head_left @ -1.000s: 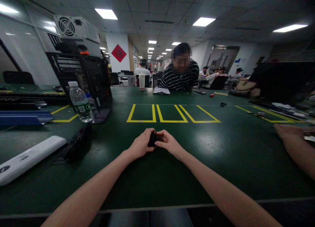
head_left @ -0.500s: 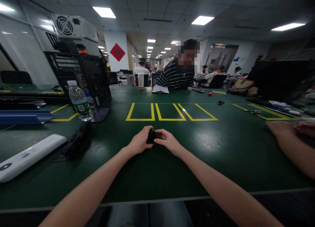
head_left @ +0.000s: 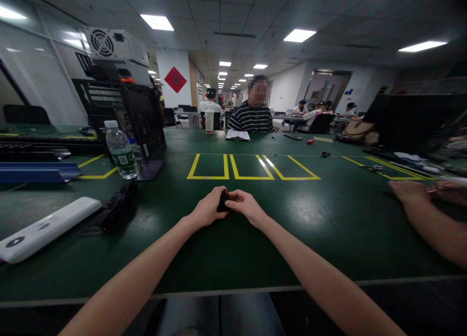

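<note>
Between my two hands is a small black object (head_left: 222, 203), low over the green table (head_left: 233, 258); its kind cannot be made out. My left hand (head_left: 208, 208) wraps round it from the left, thumb below and fingers above. From the other side my right hand (head_left: 245, 205) pinches its right edge between thumb and fingertips. Parts of the object are hidden behind the fingers. Just beyond my hands, yellow tape outlines (head_left: 251, 178) mark the tabletop.
To the left lie a white power strip-like bar (head_left: 51, 229) and a black cable bundle (head_left: 117, 207). A water bottle (head_left: 122, 153) stands by a black computer case (head_left: 142, 117). At right are another person's hands (head_left: 412, 192). A person in a striped top (head_left: 251, 118) sits opposite.
My right fingers have shifted slightly left, closer against the black object. The person opposite has straightened up from leaning over. The neighbour's arm at right has come further into view.
</note>
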`<action>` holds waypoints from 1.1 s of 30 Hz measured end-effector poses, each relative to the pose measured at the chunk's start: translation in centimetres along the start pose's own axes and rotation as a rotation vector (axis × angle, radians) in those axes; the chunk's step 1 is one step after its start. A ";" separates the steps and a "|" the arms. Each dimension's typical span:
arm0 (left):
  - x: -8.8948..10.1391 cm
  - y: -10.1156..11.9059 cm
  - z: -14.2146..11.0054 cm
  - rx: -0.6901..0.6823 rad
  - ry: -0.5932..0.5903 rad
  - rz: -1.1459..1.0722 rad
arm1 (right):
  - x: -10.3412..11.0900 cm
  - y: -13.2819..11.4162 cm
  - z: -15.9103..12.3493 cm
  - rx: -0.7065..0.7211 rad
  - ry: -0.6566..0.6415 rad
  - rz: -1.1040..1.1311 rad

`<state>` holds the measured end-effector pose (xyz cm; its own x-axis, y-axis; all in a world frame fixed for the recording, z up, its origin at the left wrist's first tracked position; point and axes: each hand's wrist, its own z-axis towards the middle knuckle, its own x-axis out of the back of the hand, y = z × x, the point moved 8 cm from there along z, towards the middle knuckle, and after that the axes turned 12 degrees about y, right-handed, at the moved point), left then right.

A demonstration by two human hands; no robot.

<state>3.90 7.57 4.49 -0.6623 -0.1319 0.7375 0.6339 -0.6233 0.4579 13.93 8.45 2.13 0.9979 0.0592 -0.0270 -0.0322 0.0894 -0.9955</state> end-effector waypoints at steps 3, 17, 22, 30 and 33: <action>0.0 0.4 -0.4 -0.007 -0.007 0.001 | 0.0 0.4 -0.3 -0.010 0.005 -0.007; 0.5 1.5 -1.7 -0.008 0.023 0.031 | -0.6 -0.2 -2.3 -0.111 -0.027 0.012; 0.9 2.1 -2.0 -0.039 0.024 0.025 | -0.2 -0.4 -2.2 -0.127 -0.035 -0.011; 1.3 1.7 -1.7 -0.053 0.096 0.017 | 0.2 0.5 -1.2 -0.124 -0.023 -0.032; 1.0 1.9 -1.6 -0.100 0.073 0.060 | 0.3 0.8 -1.1 -0.121 -0.020 -0.026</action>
<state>3.82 5.05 5.28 -0.6538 -0.2250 0.7225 0.6331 -0.6856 0.3594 14.27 7.43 1.25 0.9969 0.0788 0.0000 0.0024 -0.0295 -0.9996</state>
